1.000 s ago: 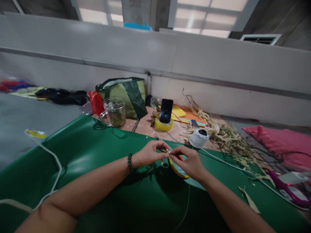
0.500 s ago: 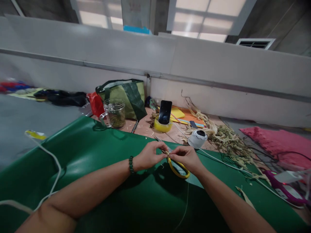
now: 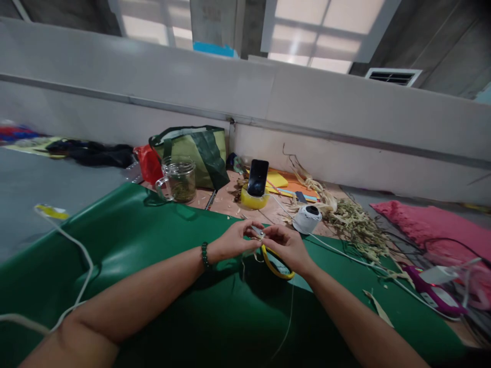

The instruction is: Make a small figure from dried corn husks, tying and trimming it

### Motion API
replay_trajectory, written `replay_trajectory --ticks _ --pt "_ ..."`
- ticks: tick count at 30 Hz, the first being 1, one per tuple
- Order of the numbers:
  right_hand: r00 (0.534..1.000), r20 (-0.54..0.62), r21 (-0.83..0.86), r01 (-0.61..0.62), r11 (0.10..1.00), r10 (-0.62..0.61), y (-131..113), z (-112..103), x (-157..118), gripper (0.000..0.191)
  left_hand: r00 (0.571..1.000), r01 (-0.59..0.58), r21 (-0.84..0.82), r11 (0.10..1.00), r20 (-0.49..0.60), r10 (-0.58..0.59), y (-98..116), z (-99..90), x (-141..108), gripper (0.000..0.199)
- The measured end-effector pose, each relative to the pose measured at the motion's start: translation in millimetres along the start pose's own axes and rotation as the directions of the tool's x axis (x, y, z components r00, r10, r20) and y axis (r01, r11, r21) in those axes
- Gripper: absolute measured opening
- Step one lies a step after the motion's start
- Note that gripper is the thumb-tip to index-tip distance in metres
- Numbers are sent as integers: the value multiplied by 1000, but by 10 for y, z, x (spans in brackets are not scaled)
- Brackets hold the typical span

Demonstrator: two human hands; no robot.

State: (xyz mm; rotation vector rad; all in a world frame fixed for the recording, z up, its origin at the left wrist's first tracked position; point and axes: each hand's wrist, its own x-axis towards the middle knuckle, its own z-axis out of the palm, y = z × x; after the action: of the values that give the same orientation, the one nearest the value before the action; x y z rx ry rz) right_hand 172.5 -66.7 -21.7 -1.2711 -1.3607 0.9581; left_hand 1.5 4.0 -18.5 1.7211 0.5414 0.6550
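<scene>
Yellow-handled scissors point(image 3: 283, 272) hang from my right hand point(image 3: 287, 246), their short metal blades showing near my fingertips. My left hand point(image 3: 235, 242), with a green bead bracelet point(image 3: 205, 254) at the wrist, is closed in a pinch beside the blades. A small pale piece point(image 3: 261, 236) sits between the fingertips of both hands; its shape is hard to make out. Thin thread point(image 3: 290, 317) trails down below the scissors onto the green mat point(image 3: 161, 235).
Behind the mat are a glass mug point(image 3: 182, 179), a green bag point(image 3: 203, 153), a phone point(image 3: 258, 177) on a yellow tape roll point(image 3: 253, 201), and a white thread spool point(image 3: 307, 220). Dried plant strips point(image 3: 355, 225) and a pink cloth point(image 3: 425, 227) lie right. A white cable crosses the mat.
The scissor blades have shifted from pointing past my left fingers to lying between both hands. My left fingers have changed their hold slightly, and the whole view has moved a little.
</scene>
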Motion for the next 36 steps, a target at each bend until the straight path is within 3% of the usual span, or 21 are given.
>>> replay_trajectory --ticks 5,9,11,15,17,20,25,28,31,36 --pt "999 -37 12 8 1000 -8 2 20 0 37 1000 17 18 1000 -16 -16 18 41 -28 39" --pt "991 7 129 -133 983 133 -19 19 34 39 993 -55 154 987 -98 71 81 91 -71 42" --pt "984 28 150 -176 973 174 -31 7 48 40 993 -39 168 985 -107 58 89 92 -78 47" --pt "986 10 169 -166 972 167 -58 -21 59 41 995 100 -27 995 4 -100 71 39 -55 64" --pt "988 -13 157 -153 976 157 -69 -30 59 41 983 162 -101 982 100 -152 74 7 -38 52" --pt "992 -29 112 -122 986 126 -70 -31 50 40 972 167 -96 981 182 -148 104 -21 -23 34" --pt "997 -9 97 -73 993 74 -46 -20 27 40 977 132 -67 989 178 -119 131 -21 -25 33" --pt "997 -19 127 -74 989 77 -47 -60 44 42 987 116 -58 991 115 -109 125 -30 -13 39" --pt "995 -27 154 -92 984 98 -67 -113 80 39 996 84 -9 996 -19 -84 129 -68 11 46" --pt "989 106 115 -118 986 106 -153 -86 72 32 985 56 159 986 -168 -28 132 -128 50 46"
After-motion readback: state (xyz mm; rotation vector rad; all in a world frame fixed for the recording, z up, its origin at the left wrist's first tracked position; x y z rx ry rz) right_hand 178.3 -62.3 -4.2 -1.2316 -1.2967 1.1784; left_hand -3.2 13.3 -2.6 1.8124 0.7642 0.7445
